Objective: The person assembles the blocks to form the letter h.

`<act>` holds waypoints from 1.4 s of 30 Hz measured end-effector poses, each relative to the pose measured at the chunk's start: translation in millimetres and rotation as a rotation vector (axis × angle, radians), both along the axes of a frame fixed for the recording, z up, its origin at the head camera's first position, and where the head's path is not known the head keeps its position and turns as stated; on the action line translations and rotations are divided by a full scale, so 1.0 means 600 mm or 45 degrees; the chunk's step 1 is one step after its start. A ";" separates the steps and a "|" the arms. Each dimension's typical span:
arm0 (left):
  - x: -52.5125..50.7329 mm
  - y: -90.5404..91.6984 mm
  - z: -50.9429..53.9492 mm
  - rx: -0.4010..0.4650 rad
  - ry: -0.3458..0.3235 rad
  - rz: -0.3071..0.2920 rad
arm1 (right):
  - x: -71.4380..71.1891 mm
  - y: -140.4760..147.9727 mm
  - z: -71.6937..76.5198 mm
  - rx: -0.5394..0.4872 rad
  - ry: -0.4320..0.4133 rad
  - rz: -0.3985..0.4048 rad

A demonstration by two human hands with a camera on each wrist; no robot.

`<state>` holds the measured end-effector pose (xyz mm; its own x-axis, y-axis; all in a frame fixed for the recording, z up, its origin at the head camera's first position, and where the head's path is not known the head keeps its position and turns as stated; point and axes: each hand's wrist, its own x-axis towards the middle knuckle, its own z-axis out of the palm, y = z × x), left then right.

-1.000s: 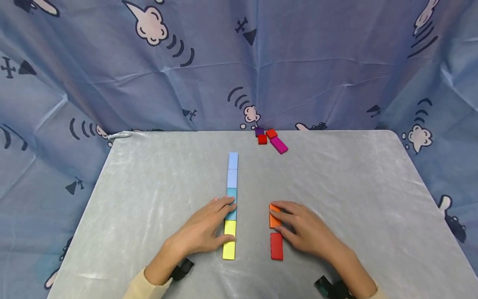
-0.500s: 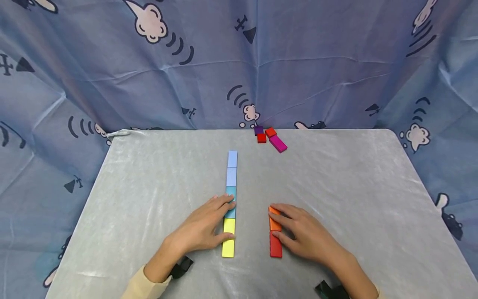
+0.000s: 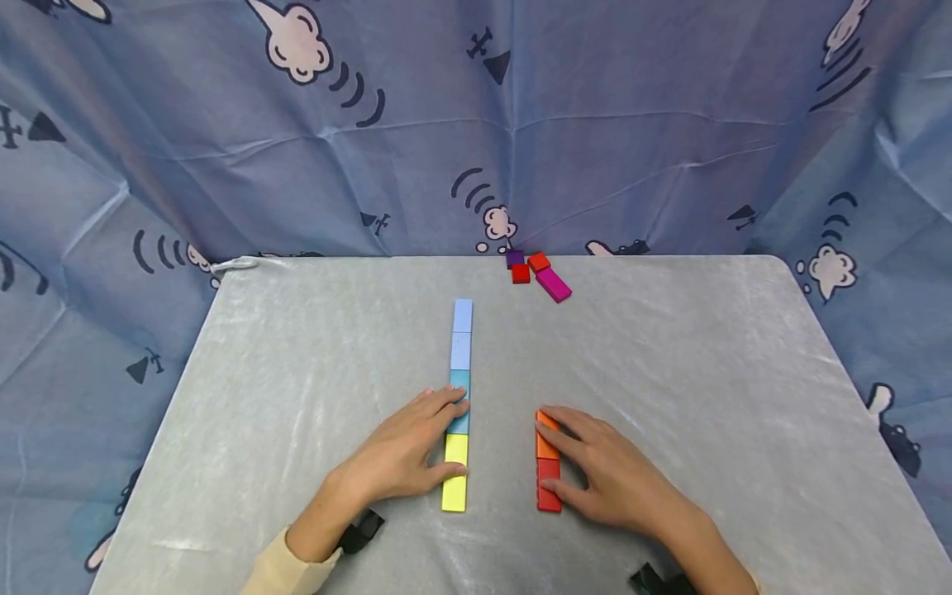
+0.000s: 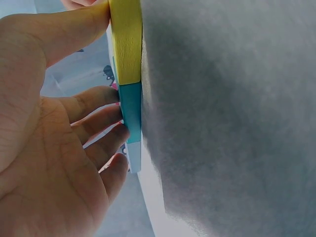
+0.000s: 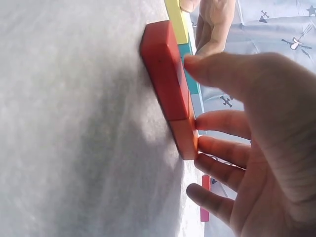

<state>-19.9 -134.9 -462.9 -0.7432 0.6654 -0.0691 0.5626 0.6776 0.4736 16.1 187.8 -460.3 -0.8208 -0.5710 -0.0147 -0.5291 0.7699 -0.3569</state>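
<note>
Rests spread left grip [image 3: 405,450] on grainy yellow block [image 3: 454,496] and teal block [image 3: 459,426], lower centre; touches with spread right grip [image 3: 610,475] round-edged red block [image 3: 549,498] and orange block [image 3: 546,448], right of centre, on creased worktop [image 3: 692,355].

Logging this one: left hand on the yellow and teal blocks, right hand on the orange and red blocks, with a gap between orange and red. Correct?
Not the gap: the orange block and red block meet end to end, as the right wrist view shows. The rest stands.
</note>
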 end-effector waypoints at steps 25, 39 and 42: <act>0.001 -0.001 -0.002 -0.010 -0.009 0.003 | 0.000 0.005 0.006 0.027 -0.099 0.020; 0.002 -0.001 -0.001 -0.003 0.000 -0.002 | 0.002 0.003 0.009 0.010 -0.104 -0.042; 0.002 0.000 -0.001 -0.001 0.003 0.001 | 0.000 0.002 0.010 -0.008 -0.088 -0.050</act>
<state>-18.8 -135.0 -463.5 -0.7437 0.6650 -0.0683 0.5633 0.6783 0.4718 16.3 189.0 -454.4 -0.8397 -0.5387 -0.0685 -0.4727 0.7872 -0.3962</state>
